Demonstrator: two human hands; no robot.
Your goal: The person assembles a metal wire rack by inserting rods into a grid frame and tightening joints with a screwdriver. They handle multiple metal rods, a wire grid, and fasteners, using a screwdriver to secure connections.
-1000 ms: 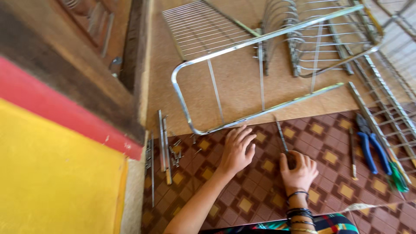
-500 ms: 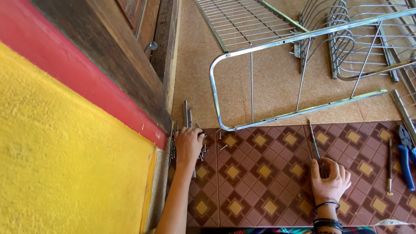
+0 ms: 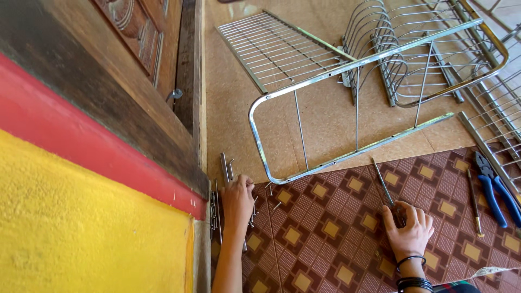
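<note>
Two bare hands rest low on a brown patterned vinyl floor sheet (image 3: pixel 336 239) with tan squares, which lies beside a tan cork-like board (image 3: pixel 320 125). At the left stands a yellow wall with a red band (image 3: pixel 81 179), and above it a dark carved wooden door (image 3: pixel 141 38). On the board lies a large chrome tube frame (image 3: pixel 358 103) with thin cross rods, tilted, its bent corner near the left hand. Behind it are a flat chrome wire shelf (image 3: pixel 277 49) and a looped chrome plate rack (image 3: pixel 380 49). Blue-handled pliers (image 3: pixel 496 190) lie at the right edge, just beside a slim brass-tipped tool (image 3: pixel 475 201).

The left hand (image 3: pixel 237 201) lies palm down at the wall's foot, fingers together, resting on a cluster of small metal pins and bars (image 3: pixel 222 190); whether it grips any cannot be told. The right hand (image 3: pixel 410 230), with dark bands at the wrist, has its fingers curled over the handle of a thin metal screwdriver (image 3: pixel 382 182) whose shaft points toward the frame.
</note>
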